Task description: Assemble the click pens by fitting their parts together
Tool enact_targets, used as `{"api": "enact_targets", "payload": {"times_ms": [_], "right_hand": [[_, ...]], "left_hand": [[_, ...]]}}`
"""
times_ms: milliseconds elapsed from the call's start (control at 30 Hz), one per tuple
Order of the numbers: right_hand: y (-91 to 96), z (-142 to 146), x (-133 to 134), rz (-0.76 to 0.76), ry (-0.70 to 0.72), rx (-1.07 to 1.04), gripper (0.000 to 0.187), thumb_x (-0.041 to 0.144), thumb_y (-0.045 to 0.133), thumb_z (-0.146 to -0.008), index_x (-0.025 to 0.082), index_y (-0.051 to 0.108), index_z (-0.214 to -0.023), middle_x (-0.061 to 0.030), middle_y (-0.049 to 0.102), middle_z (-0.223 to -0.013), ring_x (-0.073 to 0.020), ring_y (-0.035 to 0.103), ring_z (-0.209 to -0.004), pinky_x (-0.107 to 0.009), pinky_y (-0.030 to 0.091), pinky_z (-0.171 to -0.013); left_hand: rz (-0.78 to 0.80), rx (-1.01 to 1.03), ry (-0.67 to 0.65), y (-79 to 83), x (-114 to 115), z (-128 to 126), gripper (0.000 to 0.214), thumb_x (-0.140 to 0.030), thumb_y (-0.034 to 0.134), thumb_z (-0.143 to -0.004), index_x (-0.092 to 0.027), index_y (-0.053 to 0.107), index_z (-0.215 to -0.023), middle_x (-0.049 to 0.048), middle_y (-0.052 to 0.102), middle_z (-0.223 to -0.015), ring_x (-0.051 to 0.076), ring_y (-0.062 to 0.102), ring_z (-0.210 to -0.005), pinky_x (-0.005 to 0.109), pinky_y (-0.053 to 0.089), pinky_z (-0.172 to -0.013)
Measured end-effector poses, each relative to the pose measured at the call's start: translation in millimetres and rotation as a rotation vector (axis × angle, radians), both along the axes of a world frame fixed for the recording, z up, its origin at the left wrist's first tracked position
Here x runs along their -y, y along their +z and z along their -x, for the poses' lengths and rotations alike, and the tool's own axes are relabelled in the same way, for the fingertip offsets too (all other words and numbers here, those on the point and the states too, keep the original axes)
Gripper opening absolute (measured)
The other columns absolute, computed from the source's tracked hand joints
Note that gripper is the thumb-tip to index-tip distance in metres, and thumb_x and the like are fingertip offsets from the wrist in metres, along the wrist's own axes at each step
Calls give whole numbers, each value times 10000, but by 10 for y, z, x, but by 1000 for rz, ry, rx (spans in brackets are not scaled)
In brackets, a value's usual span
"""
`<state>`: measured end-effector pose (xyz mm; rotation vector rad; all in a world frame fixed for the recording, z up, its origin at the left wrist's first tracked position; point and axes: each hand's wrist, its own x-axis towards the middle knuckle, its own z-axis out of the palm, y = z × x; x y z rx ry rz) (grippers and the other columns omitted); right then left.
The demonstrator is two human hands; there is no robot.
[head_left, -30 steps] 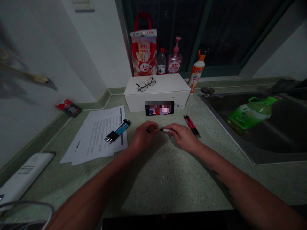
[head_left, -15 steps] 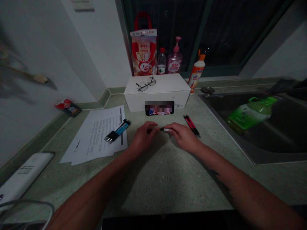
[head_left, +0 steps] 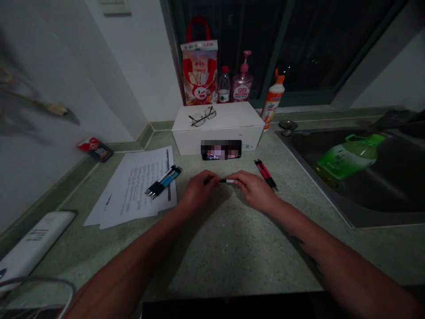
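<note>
Between my two hands, over the middle of the counter, is a black and white pen. My left hand pinches its dark end, and the fingers hide part of it. At the white end the fingertips of my right hand are closed on it. Several blue and black pens lie in a bundle on printed sheets to the left. Red and black pens rest on the counter just right of my right hand.
Behind my hands a phone leans on a white box with glasses on top. A sink with a green bottle is at the right. A white device with cables lies at the left.
The hands have parted very slightly, so a little more of the pen shows between them. The other things have stayed in place.
</note>
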<state>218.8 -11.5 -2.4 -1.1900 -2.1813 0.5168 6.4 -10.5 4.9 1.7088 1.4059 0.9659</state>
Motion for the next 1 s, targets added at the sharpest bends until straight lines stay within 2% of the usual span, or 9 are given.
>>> {"api": "enact_targets", "payload": {"times_ms": [100, 200, 467, 633, 700, 800, 867, 933, 1000], "right_hand": [[-2, 2, 2, -3, 6, 7, 258, 155, 503, -996, 208, 716, -1132, -85, 750, -1060, -222, 696, -983, -352, 517, -868], [-4, 5, 3, -8, 11, 9, 255, 163, 499, -1000, 202, 715, -1129, -90, 748, -1063, -229, 693, -994, -364, 517, -875], [-20, -7, -5, -41, 2, -2, 261, 152, 498, -993, 207, 716, -1127, -85, 746, -1048, -225, 693, -990, -360, 518, -866], [12, -6, -4, 2, -2, -41, 264, 160, 509, -982, 214, 727, -1120, -79, 761, -1058, -221, 701, -990, -368, 525, -875], [33, -13, -18, 31, -51, -69, 233, 200, 540, -974, 225, 745, -1080, -71, 774, -1046, -226, 708, -971, -383, 530, -872], [58, -40, -65, 86, -229, -215, 143, 322, 679, -895, 223, 757, -963, -61, 782, -942, -226, 718, -858, -385, 559, -801], [69, -60, -101, 173, -330, -419, 238, 401, 779, -794, 204, 730, -919, -50, 765, -856, -205, 707, -723, -352, 579, -673], [79, -70, -127, 279, -360, -654, 372, 454, 832, -722, 194, 684, -943, -26, 742, -798, -181, 689, -622, -325, 584, -575], [93, -65, -135, 344, -352, -837, 468, 477, 859, -688, 202, 642, -999, 3, 728, -780, -169, 692, -592, -336, 612, -579]], "left_hand": [[-32, -2, 13, 12, 3, -6, 59, -241, 670, -849, -217, 687, -899, 30, 760, -890, 181, 692, -813, 317, 530, -782], [9, 16, 1, 7, -1, -8, 84, -285, 644, -883, -211, 679, -902, 25, 751, -835, 184, 695, -787, 313, 529, -753], [22, 12, 7, -4, -10, 5, 71, -265, 646, -877, -218, 696, -857, 25, 752, -816, 193, 697, -784, 324, 531, -758], [-41, -31, 7, -13, -14, 9, 78, -203, 667, -837, -233, 720, -886, 18, 759, -867, 188, 689, -809, 330, 532, -783], [-63, -44, 30, -8, -14, 10, 70, -212, 669, -838, -232, 719, -883, 17, 754, -855, 185, 677, -790, 331, 528, -768], [-88, -39, 54, 6, -6, 13, 65, -238, 663, -851, -224, 710, -894, 22, 746, -845, 179, 661, -770, 328, 521, -749], [-89, -32, 32, 12, 11, 7, 68, -244, 659, -852, -221, 702, -899, 21, 741, -841, 177, 656, -767, 324, 517, -744], [-72, -15, -6, 14, 38, -10, 58, -237, 661, -845, -218, 691, -891, 19, 737, -832, 174, 654, -761, 321, 512, -739], [-53, 15, -33, 18, 68, -37, 42, -234, 663, -844, -214, 677, -879, 17, 733, -816, 173, 656, -752, 323, 511, -740]]}}
